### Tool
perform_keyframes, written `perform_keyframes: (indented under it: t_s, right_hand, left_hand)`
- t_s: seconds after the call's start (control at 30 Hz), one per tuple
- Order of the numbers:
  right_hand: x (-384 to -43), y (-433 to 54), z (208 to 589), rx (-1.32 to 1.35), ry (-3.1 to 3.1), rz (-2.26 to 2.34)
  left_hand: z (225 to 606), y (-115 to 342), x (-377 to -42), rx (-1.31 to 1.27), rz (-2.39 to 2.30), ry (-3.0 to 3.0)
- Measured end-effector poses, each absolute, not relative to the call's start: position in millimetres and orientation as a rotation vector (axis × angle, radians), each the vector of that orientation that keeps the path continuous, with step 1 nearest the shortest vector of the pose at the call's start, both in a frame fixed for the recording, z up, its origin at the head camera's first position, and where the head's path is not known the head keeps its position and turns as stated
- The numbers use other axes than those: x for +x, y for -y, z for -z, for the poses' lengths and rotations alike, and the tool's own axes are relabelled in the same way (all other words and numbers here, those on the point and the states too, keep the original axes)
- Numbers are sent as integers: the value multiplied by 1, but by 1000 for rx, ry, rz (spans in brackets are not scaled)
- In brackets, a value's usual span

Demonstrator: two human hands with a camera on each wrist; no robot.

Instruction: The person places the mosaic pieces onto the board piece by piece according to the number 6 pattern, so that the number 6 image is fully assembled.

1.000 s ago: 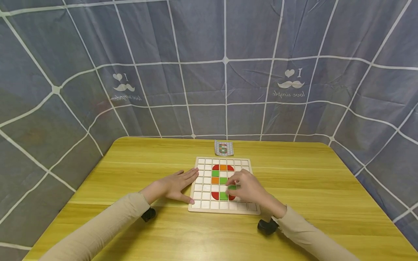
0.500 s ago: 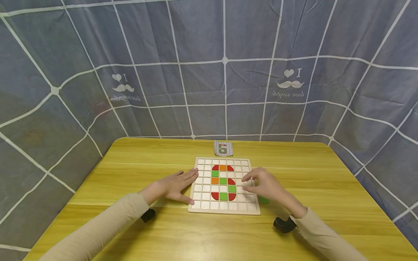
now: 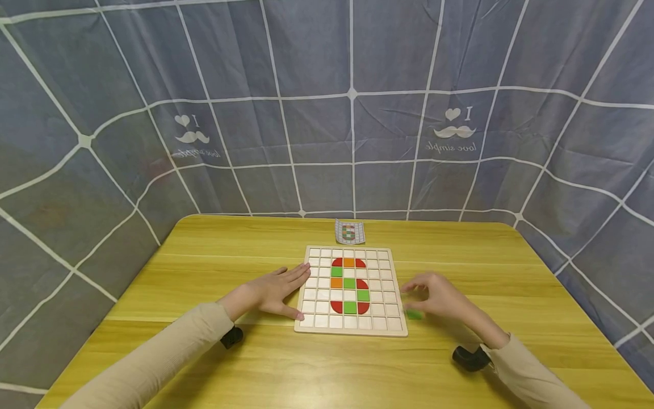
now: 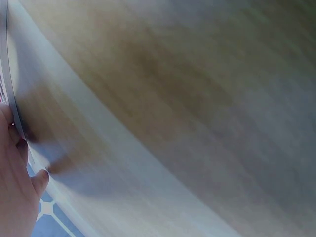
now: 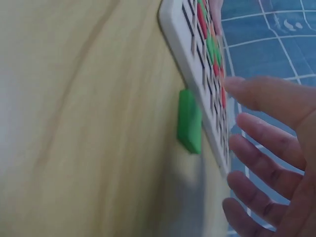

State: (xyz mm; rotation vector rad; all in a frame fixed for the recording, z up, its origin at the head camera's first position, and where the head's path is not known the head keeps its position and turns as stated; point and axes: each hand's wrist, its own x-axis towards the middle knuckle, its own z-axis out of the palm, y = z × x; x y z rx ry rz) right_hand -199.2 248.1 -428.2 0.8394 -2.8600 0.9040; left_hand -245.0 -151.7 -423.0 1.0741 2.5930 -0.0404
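A pale wooden grid board (image 3: 314, 321) lies on the table, with red, green and orange tiles (image 3: 349, 283) set in its middle squares in an S-like figure. My left hand (image 3: 278, 291) rests with spread fingers on the board's left edge. Just off the right edge hovers my right hand (image 3: 439, 295), its fingers loosely bent and nothing between them. Below that hand a loose green tile (image 3: 414, 314) lies on the table beside the board. In the right wrist view the same green tile (image 5: 189, 122) sits close along the board's edge, the fingers apart from it.
Behind the board lies a small printed card (image 3: 349, 232) showing a coloured grid pattern. The yellow wood-grain table (image 3: 255, 363) reaches back to a grey curtain (image 3: 317, 130) with white lines, which hangs around its back and sides.
My right hand has drawn back from the tiles to the right, off the board. A green tile now shows in the right column of the figure. The left hand has stayed put.
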Motion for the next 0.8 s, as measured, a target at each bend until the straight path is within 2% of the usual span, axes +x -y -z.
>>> perform_keyframes:
  t_s: [0.8]
  right_hand:
    - [-188,-271,434,883,2982,-882]
  left_hand:
    - [422,152,-245,1080,55,-2592]
